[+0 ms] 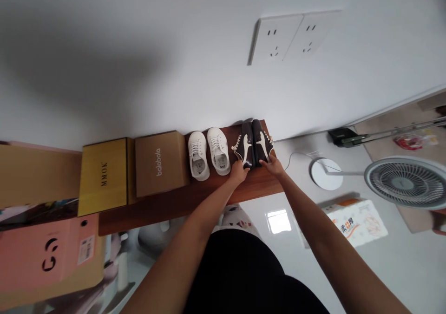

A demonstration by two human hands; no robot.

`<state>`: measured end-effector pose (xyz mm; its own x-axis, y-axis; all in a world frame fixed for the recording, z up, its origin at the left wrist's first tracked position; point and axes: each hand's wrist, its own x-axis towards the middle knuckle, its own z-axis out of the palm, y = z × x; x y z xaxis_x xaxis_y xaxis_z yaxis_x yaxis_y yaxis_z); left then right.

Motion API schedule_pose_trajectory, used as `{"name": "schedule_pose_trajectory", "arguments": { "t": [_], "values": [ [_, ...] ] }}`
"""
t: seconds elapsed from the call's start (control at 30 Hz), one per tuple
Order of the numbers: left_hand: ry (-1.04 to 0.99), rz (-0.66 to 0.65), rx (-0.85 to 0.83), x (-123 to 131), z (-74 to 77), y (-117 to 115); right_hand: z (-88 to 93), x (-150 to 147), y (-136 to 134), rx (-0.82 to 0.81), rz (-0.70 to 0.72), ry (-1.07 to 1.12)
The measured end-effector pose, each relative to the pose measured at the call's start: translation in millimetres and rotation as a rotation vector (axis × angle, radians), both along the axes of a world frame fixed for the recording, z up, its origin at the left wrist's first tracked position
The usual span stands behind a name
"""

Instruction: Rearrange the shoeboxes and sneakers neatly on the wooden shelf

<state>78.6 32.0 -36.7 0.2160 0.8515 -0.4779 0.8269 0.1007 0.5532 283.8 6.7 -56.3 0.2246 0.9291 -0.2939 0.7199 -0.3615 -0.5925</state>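
Note:
Two dark brown sneakers with cream stripes and laces lie on their sides, soles together, at the right end of a reddish wooden shelf [195, 194]. My left hand [239, 171] grips the heel end of the left dark sneaker [246, 142], thumb on the shoe. On the right dark sneaker [259, 140], my right hand [273, 166] closes at its heel end in the same way. Just left of them a pair of white sneakers, the nearer one [218, 149] and the farther one [198, 153], sits upright with toes toward the wall.
A brown shoebox [160, 165] and a yellow shoebox [104, 177] stand left on the shelf. Below them is a pink box [49, 253]. A fan [404, 184] and a white package [358, 223] are on the floor at right. Sockets [294, 37] are on the wall [195, 72].

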Motion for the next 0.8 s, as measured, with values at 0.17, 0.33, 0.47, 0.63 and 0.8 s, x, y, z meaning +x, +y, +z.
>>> {"name": "schedule_pose_trajectory", "arguments": {
  "t": [0.17, 0.33, 0.47, 0.63, 0.8],
  "values": [
    [0.029, -0.172, -0.022, -3.9, 15.3, 13.5, 7.2, 4.8, 4.5, -0.012, -0.032, 0.137],
    [0.058, -0.324, 0.057, 4.4, 33.3, 19.2, 27.9, 4.3, 11.9, -0.021, 0.141, -0.201],
    [0.181, -0.409, 0.053, 12.1, 48.8, 20.5, 41.5, -0.9, 13.7, -0.036, 0.280, -0.470],
    [0.275, -0.480, 0.046, 28.3, 57.6, 20.0, 47.5, -4.9, 13.9, -0.043, 0.416, -0.578],
    [0.303, -0.475, 0.053, 45.4, 56.0, 21.7, 42.3, -9.1, 16.5, -0.070, 0.454, -0.602]
  ]
}}
